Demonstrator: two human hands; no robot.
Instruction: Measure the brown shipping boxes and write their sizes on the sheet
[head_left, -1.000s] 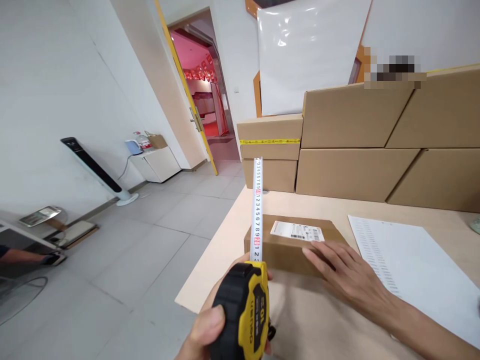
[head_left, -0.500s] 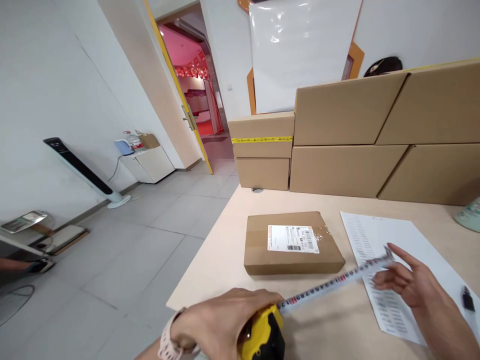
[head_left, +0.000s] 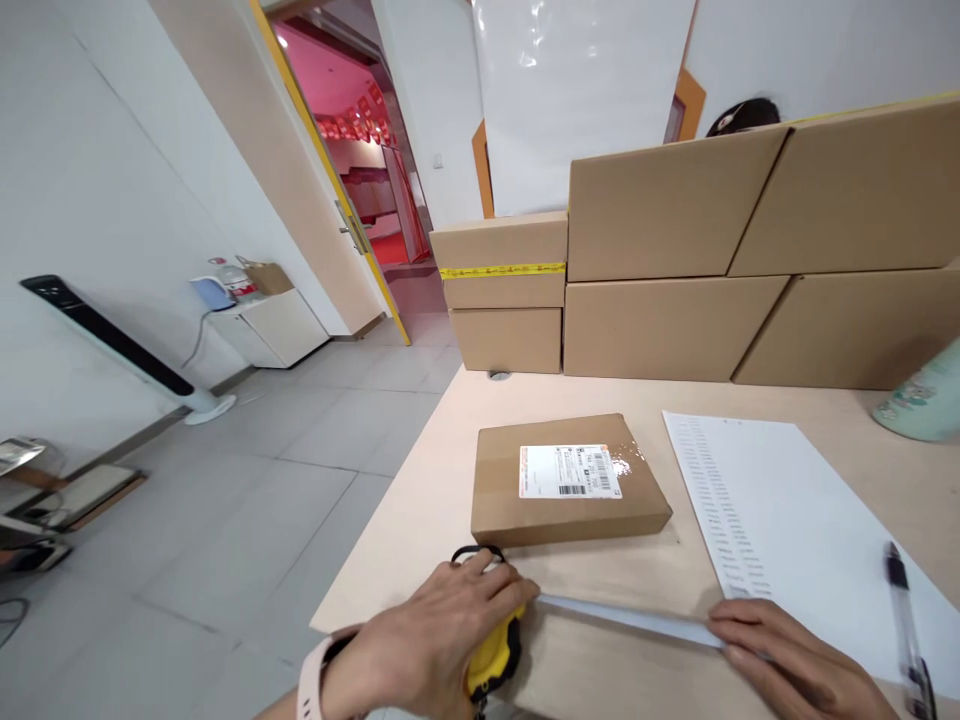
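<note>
A flat cardboard parcel (head_left: 566,480) with a white shipping label lies on the pale table (head_left: 465,420). In front of it, my left hand (head_left: 431,645) is closed over a yellow and black tape measure (head_left: 491,655) pressed down on the table. Its blade (head_left: 622,617) runs flat to the right, along the parcel's near side. My right hand (head_left: 787,665) holds the blade's end down with its fingertips at the edge of a printed sheet of paper (head_left: 787,520).
Stacked cardboard boxes (head_left: 675,270) line the back of the table, with a person's head just showing behind them. A pen (head_left: 904,620) lies on the sheet at right and a pale green container (head_left: 919,405) stands at far right. Tiled floor, a tower fan (head_left: 112,340) and a doorway lie to the left.
The tape measure came down from upright over the parcel to flat on the table. My right hand left the parcel, drew the blade out to the right and pressed its end down.
</note>
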